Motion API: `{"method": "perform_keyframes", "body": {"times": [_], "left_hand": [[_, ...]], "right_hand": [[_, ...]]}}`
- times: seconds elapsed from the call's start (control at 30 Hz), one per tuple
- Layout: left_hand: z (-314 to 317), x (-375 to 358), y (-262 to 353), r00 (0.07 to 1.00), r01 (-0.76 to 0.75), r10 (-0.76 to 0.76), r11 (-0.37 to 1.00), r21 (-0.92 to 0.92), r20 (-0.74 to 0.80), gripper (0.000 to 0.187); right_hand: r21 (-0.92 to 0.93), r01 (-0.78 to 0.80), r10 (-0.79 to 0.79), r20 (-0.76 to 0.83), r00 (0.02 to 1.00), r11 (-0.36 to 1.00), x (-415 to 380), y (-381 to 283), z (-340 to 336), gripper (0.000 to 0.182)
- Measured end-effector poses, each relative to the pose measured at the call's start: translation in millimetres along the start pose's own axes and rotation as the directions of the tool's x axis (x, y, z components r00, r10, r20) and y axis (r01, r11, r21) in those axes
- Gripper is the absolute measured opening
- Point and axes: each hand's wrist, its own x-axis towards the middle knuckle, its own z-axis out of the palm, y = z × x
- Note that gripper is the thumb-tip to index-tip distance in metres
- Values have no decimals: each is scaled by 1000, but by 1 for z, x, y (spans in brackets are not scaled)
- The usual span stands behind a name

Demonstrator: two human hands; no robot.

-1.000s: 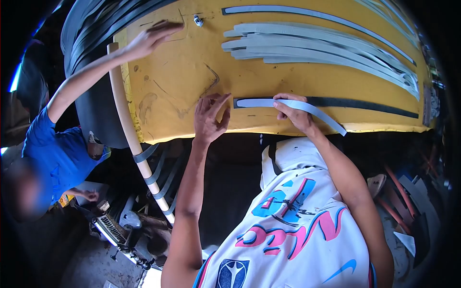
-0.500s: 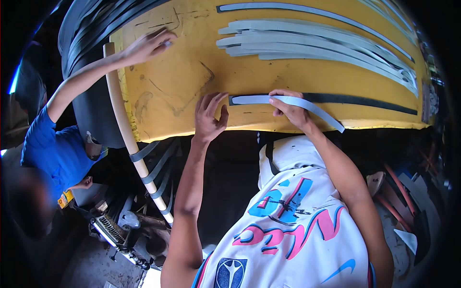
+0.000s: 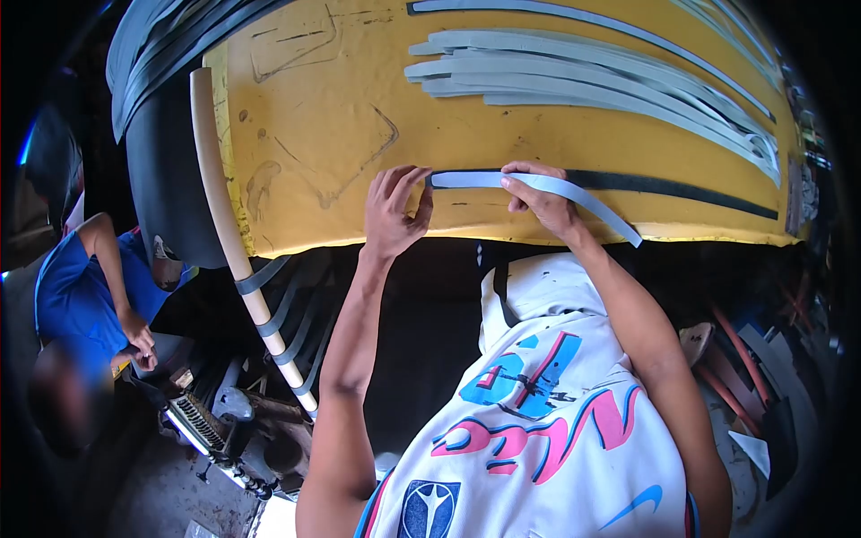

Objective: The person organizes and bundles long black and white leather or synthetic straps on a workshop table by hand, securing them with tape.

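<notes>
A black strip [image 3: 682, 186] lies lengthwise near the front edge of the yellow-covered table. Over its left part runs a narrower pale grey strip [image 3: 466, 180], whose right part lifts away and curves down past the table edge. My right hand [image 3: 543, 197] pinches this pale strip between thumb and fingers partway along. At the left end of the two strips is my left hand [image 3: 397, 211], its fingertips right at the black strip's end and its thumb apart from the fingers.
A pile of pale strips [image 3: 574, 76] lies farther back on the yellow table [image 3: 314, 134], with another lined black strip [image 3: 574, 13] behind it. Black strips [image 3: 193, 45] hang at the back left. A wooden pole [image 3: 220, 170] slants along the left edge. A person in blue [image 3: 90, 278] is at left.
The other person's arm has drawn back from the table, and their hands are now together at the left. My left hand has shifted slightly right to the strip's end; my right hand keeps its pinch.
</notes>
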Motion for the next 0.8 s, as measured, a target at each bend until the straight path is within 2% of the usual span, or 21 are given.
{"method": "perform_keyframes", "body": {"times": [0.17,0.27,0.53,0.8], "left_hand": [[1,1,-1,999,25,-24,999,-43,21,37],[0,-1,0,994,107,-104,989,-106,33,38],[5,3,0,998,-35,31,997,71,54,34],[7,2,-2,998,-31,25,994,103,62,31]], "right_hand": [[-13,27,-27,0,1000,1000,1,2,0,26],[-6,28,-28,-3,1000,1000,1,1,0,26],[-12,20,-20,0,1000,1000,1,2,0,27],[-6,-2,2,-12,1000,1000,1,1,0,27]]}}
